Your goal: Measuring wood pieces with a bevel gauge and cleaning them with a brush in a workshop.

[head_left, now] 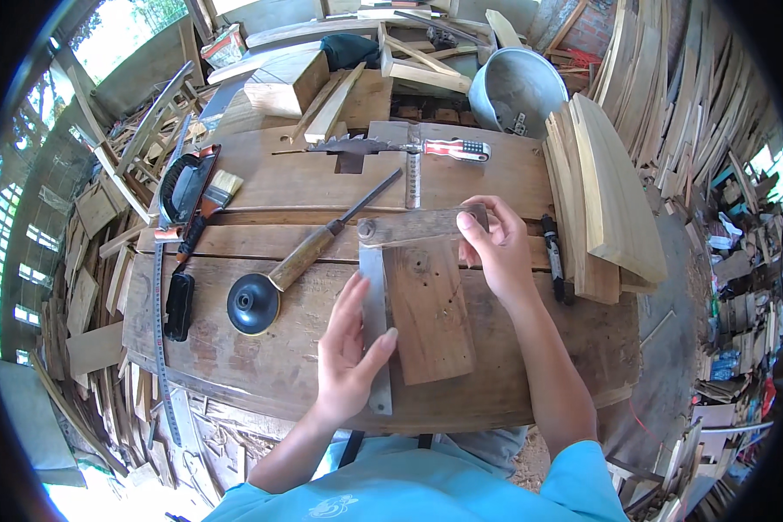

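Observation:
A gauge with a wooden arm (413, 226) bolted to a long metal blade (374, 317) lies along the top and left edge of a short board (428, 317) with small holes. My right hand (496, 248) pinches the wooden arm at its right end. My left hand (350, 344) holds the blade at its side, fingers curved at the left edge and thumb by the board. Left of them on the workbench (565, 348) rest a wood-handled chisel (322, 244) and a round black rubber pad (252, 304). A black marker (554, 258) lies right of my right hand.
A plane-like tool (183, 196), brush (222, 191), tape measure (159, 322) and black case (179, 304) line the left. Behind are a toothed blade (348, 145), cutter (457, 150), bucket (518, 91) and timber block (283, 87). Stacked boards (613, 200) flank the right; scrap wood surrounds the bench.

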Action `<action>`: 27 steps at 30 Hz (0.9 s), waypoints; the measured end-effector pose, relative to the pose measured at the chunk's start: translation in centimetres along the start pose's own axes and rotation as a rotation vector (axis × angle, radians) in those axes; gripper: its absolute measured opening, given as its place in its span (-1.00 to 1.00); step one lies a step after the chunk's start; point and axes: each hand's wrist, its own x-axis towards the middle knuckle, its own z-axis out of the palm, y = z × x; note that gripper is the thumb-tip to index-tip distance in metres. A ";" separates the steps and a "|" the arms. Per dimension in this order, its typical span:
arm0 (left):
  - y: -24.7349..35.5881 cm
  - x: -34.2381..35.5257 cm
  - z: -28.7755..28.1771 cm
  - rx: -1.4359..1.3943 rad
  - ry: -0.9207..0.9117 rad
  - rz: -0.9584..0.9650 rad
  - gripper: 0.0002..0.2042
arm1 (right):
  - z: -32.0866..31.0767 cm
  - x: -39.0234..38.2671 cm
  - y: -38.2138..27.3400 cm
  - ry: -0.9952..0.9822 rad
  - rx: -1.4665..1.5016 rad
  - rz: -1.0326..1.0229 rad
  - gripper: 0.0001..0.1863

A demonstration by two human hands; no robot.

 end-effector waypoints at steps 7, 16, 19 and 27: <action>0.9 0.1 -1.1 -0.158 0.201 -0.180 -0.26 | 2.8 -2.0 0.1 -0.173 -0.133 -0.139 -0.66; 2.5 -1.2 -6.8 0.119 0.345 -0.063 -0.30 | 4.3 -3.6 0.4 -0.192 -0.995 -0.411 -0.31; 2.0 -2.1 -7.8 0.230 0.351 -0.036 -0.30 | 4.9 -4.7 -0.3 -0.206 -1.152 -0.355 -0.27; 1.8 -1.8 -7.0 0.446 0.433 -0.044 -0.40 | 5.0 -5.1 -1.1 -0.139 -1.083 -0.203 -0.19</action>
